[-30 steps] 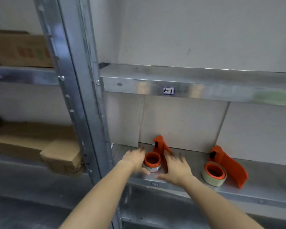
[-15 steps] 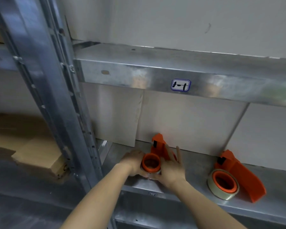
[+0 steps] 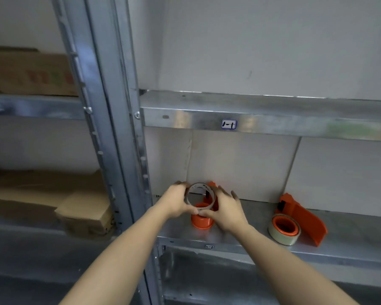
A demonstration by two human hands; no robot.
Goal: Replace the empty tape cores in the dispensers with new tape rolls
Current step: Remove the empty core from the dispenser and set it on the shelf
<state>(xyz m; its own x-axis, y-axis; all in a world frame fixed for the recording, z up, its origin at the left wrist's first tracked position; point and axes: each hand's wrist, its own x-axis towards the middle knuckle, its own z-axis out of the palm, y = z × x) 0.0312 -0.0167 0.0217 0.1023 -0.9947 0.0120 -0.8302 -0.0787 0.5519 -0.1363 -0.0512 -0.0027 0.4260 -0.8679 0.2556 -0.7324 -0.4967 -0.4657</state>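
Note:
An orange tape dispenser lies on the metal shelf, its round hub bare and facing up. Just above the hub hangs a thin grey empty tape core. My left hand grips its left rim and my right hand grips its right rim. A second orange dispenser lies further right on the same shelf, with a pale tape roll around its hub.
A steel upright rises just left of my hands. The shelf above carries a small label. Cardboard boxes sit on the neighbouring rack at the left. The wall panel closes off the back.
Both hands closed around the ring on the left dispenser and have lifted the empty core up off the orange hub. The camera view has shifted.

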